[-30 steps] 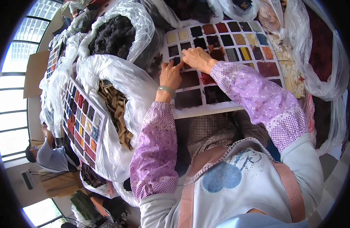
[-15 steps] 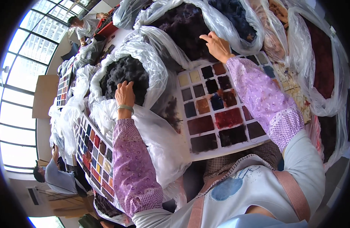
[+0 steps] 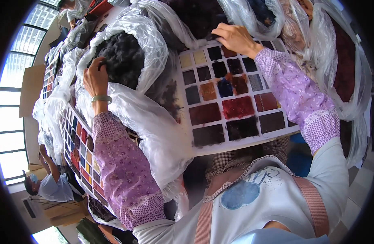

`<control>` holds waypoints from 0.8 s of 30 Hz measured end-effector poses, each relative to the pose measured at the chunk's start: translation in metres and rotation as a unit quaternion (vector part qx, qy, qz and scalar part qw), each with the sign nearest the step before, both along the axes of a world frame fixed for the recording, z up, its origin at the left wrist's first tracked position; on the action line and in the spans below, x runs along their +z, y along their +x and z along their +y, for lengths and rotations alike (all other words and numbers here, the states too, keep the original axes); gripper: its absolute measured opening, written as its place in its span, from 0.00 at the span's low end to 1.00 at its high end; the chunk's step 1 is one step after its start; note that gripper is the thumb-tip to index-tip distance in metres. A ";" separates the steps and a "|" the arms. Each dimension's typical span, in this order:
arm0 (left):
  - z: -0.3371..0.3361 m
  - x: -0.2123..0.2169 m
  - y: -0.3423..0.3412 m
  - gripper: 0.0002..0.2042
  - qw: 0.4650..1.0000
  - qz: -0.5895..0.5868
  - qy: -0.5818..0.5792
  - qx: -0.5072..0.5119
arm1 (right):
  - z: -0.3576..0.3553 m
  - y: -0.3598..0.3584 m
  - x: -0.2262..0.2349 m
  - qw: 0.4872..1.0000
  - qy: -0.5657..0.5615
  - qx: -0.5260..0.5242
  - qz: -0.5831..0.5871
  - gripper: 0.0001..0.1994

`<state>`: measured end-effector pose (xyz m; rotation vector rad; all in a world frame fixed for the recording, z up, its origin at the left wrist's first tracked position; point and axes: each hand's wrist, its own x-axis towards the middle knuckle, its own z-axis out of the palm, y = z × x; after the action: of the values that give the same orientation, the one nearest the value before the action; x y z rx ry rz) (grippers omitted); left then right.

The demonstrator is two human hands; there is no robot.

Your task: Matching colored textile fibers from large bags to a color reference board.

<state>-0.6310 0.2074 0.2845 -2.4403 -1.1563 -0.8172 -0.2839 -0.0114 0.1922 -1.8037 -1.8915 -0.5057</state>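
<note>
My left hand [image 3: 96, 80] is at the near-left edge of a clear plastic bag [image 3: 156, 55] full of dark grey fluffy fibre [image 3: 124, 55]. Its fingers are curled, and whatever they may hold is hidden. Over the far edge of a white sample board [image 3: 187, 145], my right hand [image 3: 238, 40] has thumb and fingers pinched together, with a small dark tuft of fibre [image 3: 214, 37] at the tips. Rows of coloured fibre squares cover the board, among them a bright red square [image 3: 238, 107], a blue square [image 3: 225, 87] and an orange-brown square [image 3: 208, 92].
Behind the board stands a bag of dark purplish fibre [image 3: 201, 16]. A bag of deep red fibre [image 3: 344, 61] is at the right. Another colour-square board [image 3: 78, 142] lies beyond my left forearm. A co-worker [image 3: 53, 183] is at the lower left, another person [image 3: 75, 10] at the far left.
My left hand has moved left and out of the middle of the grey fibre to the bag's edge. The right hand's extended index finger has drawn in. The whole view has shifted.
</note>
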 end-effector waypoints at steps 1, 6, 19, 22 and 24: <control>-0.008 0.007 0.000 0.11 0.999 -0.041 -0.011 -0.009 | -0.011 -0.018 -0.004 1.000 -0.001 0.025 0.010 0.10; -0.079 0.015 0.042 0.12 0.976 -0.154 -0.120 -0.096 | -0.043 -0.063 -0.025 0.993 -0.008 0.114 -0.021 0.07; -0.095 -0.155 0.125 0.12 0.918 -0.063 -0.354 -0.166 | -0.028 -0.093 -0.051 0.994 -0.090 0.067 -0.009 0.04; -0.085 -0.152 0.126 0.12 0.887 -0.053 -0.415 -0.197 | -0.030 -0.083 -0.059 0.988 -0.100 0.101 0.061 0.05; -0.093 -0.148 0.128 0.13 0.880 -0.021 -0.414 -0.233 | -0.022 -0.080 -0.064 0.991 -0.077 0.070 0.089 0.05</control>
<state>-0.5035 0.1141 0.1369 -3.5238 -1.0829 -0.5434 -0.3641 -0.0338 0.1279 -1.7302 -1.9587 -0.1485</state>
